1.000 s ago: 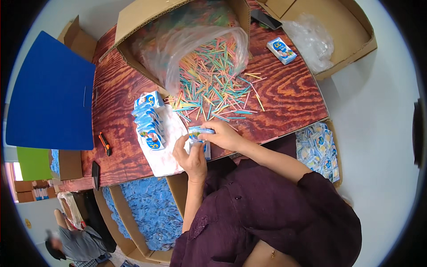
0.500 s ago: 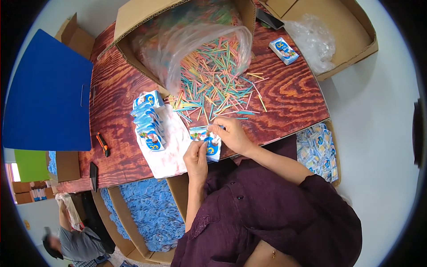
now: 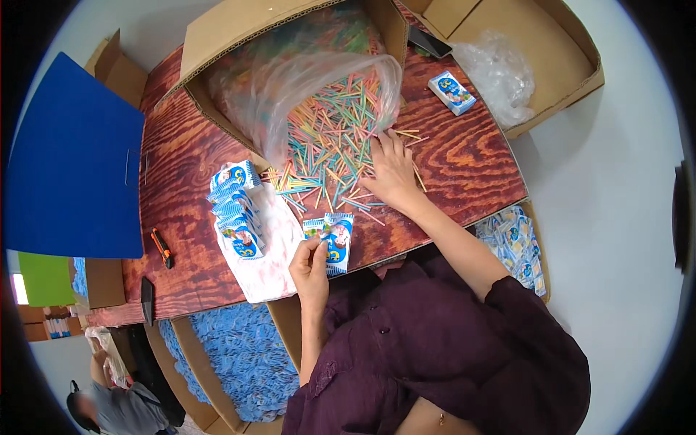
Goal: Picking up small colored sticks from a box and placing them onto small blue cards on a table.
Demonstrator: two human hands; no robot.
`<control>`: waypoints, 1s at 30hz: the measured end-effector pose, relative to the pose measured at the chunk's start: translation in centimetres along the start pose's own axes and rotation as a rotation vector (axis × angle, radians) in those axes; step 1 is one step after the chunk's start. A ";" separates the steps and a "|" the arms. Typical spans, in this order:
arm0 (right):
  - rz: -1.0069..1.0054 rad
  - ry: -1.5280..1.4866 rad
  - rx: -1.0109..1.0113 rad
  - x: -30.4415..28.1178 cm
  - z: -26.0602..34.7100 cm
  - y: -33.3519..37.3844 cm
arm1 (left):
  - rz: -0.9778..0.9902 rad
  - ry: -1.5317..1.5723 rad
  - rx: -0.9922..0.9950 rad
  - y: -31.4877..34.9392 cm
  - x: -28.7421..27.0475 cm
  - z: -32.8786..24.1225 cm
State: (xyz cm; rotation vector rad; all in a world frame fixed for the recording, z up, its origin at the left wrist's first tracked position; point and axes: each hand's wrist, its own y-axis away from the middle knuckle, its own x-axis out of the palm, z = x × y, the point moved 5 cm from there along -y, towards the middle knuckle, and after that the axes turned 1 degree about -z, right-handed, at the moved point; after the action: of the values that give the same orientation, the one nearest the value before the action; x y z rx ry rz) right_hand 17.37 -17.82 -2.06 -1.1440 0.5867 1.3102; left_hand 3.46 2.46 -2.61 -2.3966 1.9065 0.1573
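Observation:
My left hand (image 3: pixel 310 274) is closed at the table's near edge, thumb and fingertips pinching a blue-and-white packet (image 3: pixel 338 245). Part of another such packet shows beside it, behind my fingers. Farther off, my right hand (image 3: pixel 394 174) lies palm down with its fingers stretched out over the right side of a heap of thin coloured sticks (image 3: pixel 337 130). The sticks are pink, yellow and turquoise, spilling from a clear plastic bag (image 3: pixel 279 94) inside a tipped cardboard box (image 3: pixel 250 29). A row of similar packets (image 3: pixel 237 210) leans together on a white cloth (image 3: pixel 270 272) left of my left hand.
On the wood-patterned table are a small printed box (image 3: pixel 452 93), a dark phone (image 3: pixel 429 42), an orange-black cutter (image 3: pixel 162 248) and another dark phone (image 3: pixel 148 301). Boxes of blue packets (image 3: pixel 246 355) and pale packets (image 3: pixel 511 243) stand below. A person (image 3: pixel 123 409) is at lower left.
My right hand has left the packet by my left hand and reached up and away onto the sticks. My left hand still pinches the packet. The view has shifted slightly.

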 end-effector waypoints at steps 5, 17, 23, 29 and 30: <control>-0.128 0.072 -0.077 1.4 0.9 -0.4 | 0.011 0.016 -0.023 0.2 0.1 0.0; 0.150 -0.217 0.036 0.1 0.3 -3.1 | -0.065 0.135 -0.125 0.3 -1.4 1.1; 0.665 -1.140 0.525 2.4 -1.2 -4.2 | -0.115 0.295 -0.226 0.2 -1.6 0.5; 1.014 -1.896 0.700 2.1 1.2 -1.2 | -0.138 0.447 -0.202 -1.0 -1.3 0.6; 1.016 -1.897 0.701 2.1 1.5 -0.5 | -0.137 0.563 -0.205 -1.7 -0.7 0.4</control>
State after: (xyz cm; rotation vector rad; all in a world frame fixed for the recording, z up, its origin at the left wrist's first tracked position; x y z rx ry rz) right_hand 17.98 -15.48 -3.15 1.2719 0.0186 2.0431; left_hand 4.92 3.56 -2.89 -2.9359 1.9888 -0.3918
